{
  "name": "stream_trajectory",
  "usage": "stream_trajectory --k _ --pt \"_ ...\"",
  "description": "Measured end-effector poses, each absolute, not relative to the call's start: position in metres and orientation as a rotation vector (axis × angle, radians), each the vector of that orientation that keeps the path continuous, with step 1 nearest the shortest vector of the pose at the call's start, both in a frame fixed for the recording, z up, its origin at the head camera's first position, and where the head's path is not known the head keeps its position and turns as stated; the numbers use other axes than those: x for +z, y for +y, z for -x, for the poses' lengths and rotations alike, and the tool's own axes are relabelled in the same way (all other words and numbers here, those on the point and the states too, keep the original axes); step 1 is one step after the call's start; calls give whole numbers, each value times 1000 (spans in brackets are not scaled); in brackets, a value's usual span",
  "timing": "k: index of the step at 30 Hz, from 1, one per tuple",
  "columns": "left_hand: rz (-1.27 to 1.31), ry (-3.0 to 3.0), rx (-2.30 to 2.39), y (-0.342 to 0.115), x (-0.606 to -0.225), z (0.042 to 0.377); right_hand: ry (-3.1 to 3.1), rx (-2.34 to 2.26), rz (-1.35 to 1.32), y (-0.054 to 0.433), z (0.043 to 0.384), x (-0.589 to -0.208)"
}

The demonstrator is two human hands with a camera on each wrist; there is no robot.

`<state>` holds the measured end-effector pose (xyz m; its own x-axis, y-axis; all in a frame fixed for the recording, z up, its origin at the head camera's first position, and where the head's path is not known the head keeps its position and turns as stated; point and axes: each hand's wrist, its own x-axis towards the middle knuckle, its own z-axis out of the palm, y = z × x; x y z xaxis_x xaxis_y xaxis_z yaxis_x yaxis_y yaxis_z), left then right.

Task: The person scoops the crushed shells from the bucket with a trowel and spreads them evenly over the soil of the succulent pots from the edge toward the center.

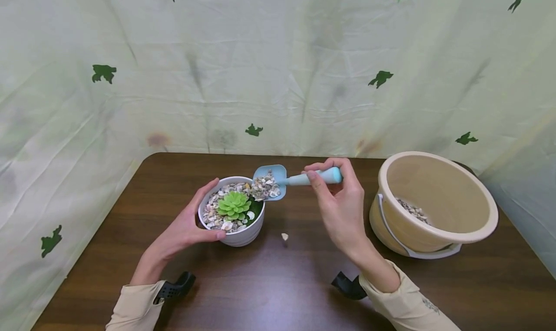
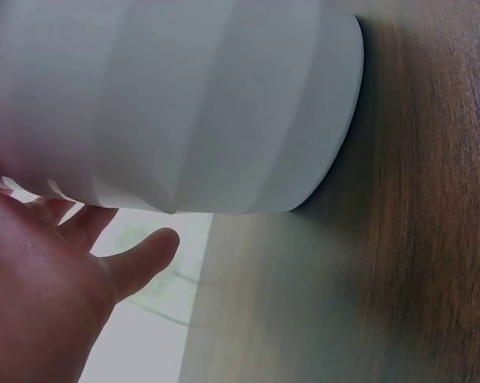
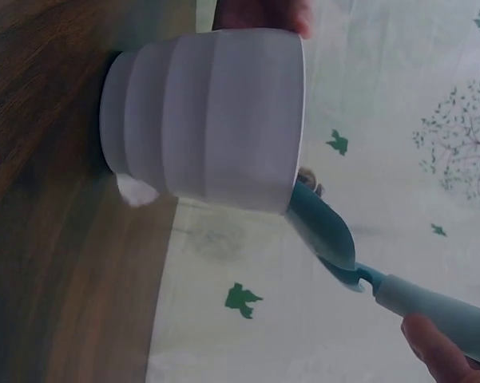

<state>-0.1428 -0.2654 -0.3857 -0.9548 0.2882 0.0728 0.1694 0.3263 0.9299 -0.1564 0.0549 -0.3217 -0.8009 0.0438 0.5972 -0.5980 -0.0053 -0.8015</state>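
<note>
A white ribbed pot (image 1: 241,238) stands on the table, holding a green succulent (image 1: 234,205) among small shell and stone pieces. My left hand (image 1: 191,227) grips the pot from its left side, thumb at the near rim and fingers around the far side. In my right hand (image 1: 340,205) is the handle of a light blue scoop (image 1: 282,191), pinched between thumb and fingers. The scoop's blade, loaded with shell pieces (image 1: 266,185), tilts over the pot's right rim. In the right wrist view the scoop (image 3: 327,227) meets the rim of the pot (image 3: 224,120).
A beige bucket (image 1: 438,239) with a grey handle stands at the right, some shell pieces (image 1: 412,210) at its bottom. One loose shell piece (image 1: 284,236) lies on the brown table (image 1: 269,282). A pale curtain (image 1: 278,70) with green leaf shapes hangs behind.
</note>
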Motion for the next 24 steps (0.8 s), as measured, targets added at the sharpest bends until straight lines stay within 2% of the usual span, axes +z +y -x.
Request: stream_trajectory --k 24 --pt "-413 2466 1689 -267 -386 143 -1970 1712 -565 52 163 -307"
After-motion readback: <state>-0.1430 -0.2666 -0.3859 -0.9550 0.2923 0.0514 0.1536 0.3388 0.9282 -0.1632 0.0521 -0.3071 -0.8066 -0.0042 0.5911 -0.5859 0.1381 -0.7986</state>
